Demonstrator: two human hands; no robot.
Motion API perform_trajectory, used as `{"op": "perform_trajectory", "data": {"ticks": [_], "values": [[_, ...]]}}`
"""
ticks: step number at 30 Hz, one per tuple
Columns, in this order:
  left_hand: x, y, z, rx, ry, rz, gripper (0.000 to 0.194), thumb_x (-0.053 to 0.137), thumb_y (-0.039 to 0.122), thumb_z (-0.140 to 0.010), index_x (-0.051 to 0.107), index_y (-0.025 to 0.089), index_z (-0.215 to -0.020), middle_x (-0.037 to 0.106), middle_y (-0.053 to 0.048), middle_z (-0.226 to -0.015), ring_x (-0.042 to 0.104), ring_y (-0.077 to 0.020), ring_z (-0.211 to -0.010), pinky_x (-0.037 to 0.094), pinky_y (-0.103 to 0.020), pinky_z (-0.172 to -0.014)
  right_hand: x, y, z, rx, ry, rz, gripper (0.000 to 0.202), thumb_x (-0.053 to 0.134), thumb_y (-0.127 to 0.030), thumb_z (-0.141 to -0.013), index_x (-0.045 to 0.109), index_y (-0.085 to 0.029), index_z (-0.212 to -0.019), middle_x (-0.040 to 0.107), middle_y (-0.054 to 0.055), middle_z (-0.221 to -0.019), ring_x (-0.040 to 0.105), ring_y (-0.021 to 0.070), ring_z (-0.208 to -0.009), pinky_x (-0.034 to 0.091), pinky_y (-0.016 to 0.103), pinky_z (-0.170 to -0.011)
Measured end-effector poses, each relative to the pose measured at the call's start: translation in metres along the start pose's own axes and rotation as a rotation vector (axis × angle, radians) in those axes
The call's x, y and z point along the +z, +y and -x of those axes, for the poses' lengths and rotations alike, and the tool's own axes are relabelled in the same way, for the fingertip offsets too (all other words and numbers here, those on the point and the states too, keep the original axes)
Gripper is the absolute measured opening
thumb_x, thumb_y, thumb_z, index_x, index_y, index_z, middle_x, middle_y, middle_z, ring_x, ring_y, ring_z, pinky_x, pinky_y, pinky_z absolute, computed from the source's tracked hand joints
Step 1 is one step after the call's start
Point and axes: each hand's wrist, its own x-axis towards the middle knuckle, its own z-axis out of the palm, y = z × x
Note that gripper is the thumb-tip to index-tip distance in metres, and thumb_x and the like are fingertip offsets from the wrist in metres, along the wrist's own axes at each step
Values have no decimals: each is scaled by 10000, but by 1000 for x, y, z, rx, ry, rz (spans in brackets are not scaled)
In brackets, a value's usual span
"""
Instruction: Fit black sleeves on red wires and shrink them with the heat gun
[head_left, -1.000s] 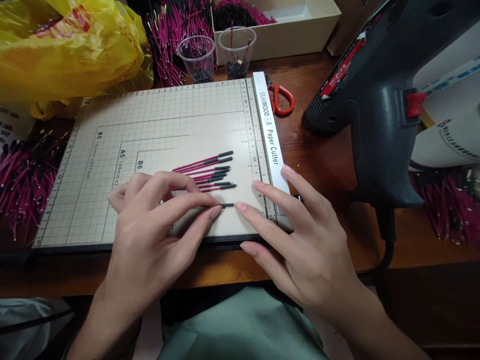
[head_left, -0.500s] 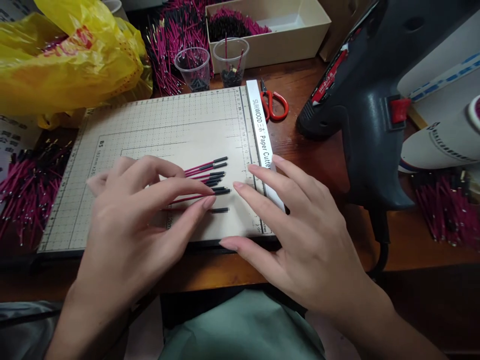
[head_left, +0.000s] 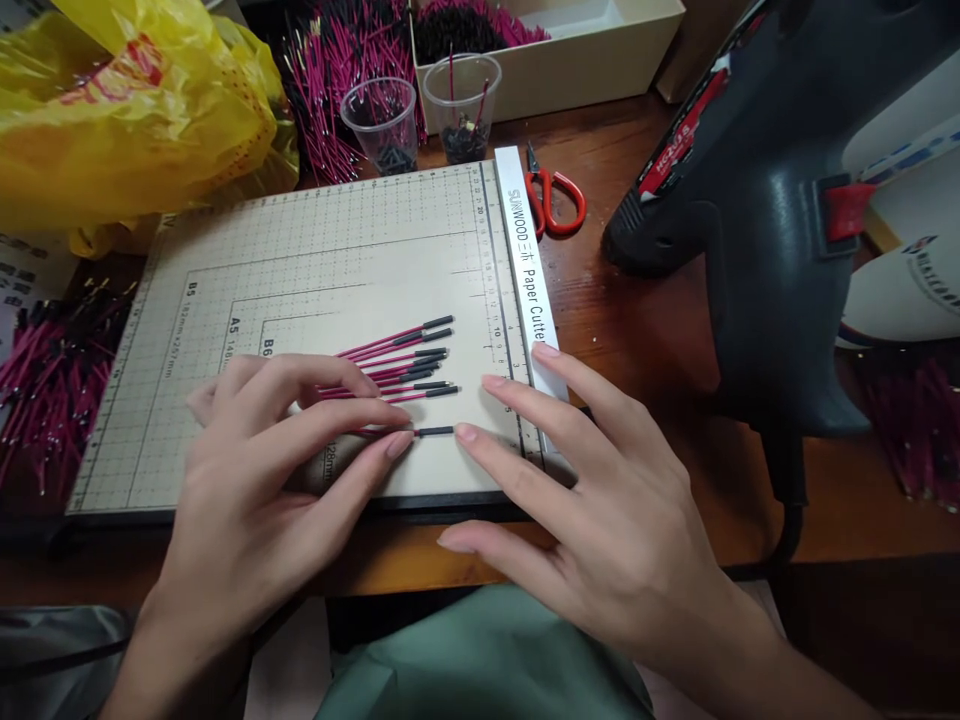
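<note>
My left hand (head_left: 262,460) is closed, thumb and forefinger pinching a thin dark red wire with a black sleeve (head_left: 435,431) on its end. That wire lies low on a paper cutter board (head_left: 405,275), apart from the others. Beyond it several red wires (head_left: 390,352) with black sleeved ends fan out to the right, their rear parts hidden under my left hand. My right hand (head_left: 600,480) is open with fingers spread. Its forefinger tip meets the tip of the pinched wire's sleeve, while another fingertip rests by the cutter's white rail (head_left: 525,265).
Red-handled scissors (head_left: 559,205) lie beside the rail. A black glue gun (head_left: 772,250) stands at the right. Behind the board are two plastic cups (head_left: 381,125), a cardboard box (head_left: 577,80) and a yellow bag (head_left: 172,130). Wire bundles (head_left: 60,370) lie at both sides.
My left hand's fingertips have moved slightly left and nearer to me, onto the lowest wire. My right forefinger has come down to that wire's end.
</note>
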Motion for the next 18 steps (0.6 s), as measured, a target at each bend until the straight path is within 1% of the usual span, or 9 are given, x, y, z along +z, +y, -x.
{"op": "perform_trajectory", "data": {"ticks": [3,8,12,18], "values": [[0,-2,0,10,3,9,112,618,389,-986,723,386,-949,677,-1,-1040,604,-284,-981,402,-540,-887,0,-1,0,2,-5,0,379,601,-515,-990,751,-211,-1159,734,97,-1313,597,351,-1362,588,490,-1018],[2,-7,-1,19,7,1,150,615,414,-983,742,393,-907,691,9,-1005,611,-291,-941,374,-535,-842,1,-1,0,3,-5,15,378,598,-522,-994,739,-218,-1167,731,95,-1317,602,352,-1359,597,498,-1002],[2,-6,-2,13,14,-6,148,625,407,-976,752,399,-901,701,21,-986,611,-285,-923,372,-527,-829,2,0,-1,-13,-8,8,373,635,-512,-976,736,-212,-1174,731,104,-1309,603,346,-1360,593,492,-1027],[1,-4,-2,37,-1,0,147,622,383,-974,741,374,-889,703,-2,-964,598,-289,-895,360,-541,-826,-1,1,-2,-6,-26,5,356,661,-506,-962,752,-231,-1169,741,95,-1297,608,336,-1361,605,491,-1032]]}}
